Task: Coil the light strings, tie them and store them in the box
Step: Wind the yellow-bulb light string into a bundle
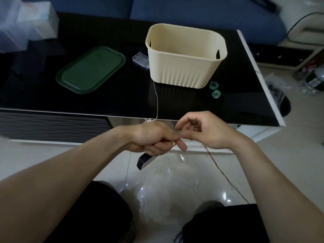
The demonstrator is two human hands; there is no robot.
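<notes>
A: Where are the hands?

B: Together at lower centre of the frame, the left hand fisted round a small bundle of thin wire light string, the right hand pinching the strand beside it

A: And the loose part?

B: It runs from the right hand down to the lower right, so that hand is nearer. The ribbed cream plastic box stands open on the black glossy counter, straight above the hands

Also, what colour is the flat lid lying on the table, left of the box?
Dark green lid; the head view shows it.
</notes>
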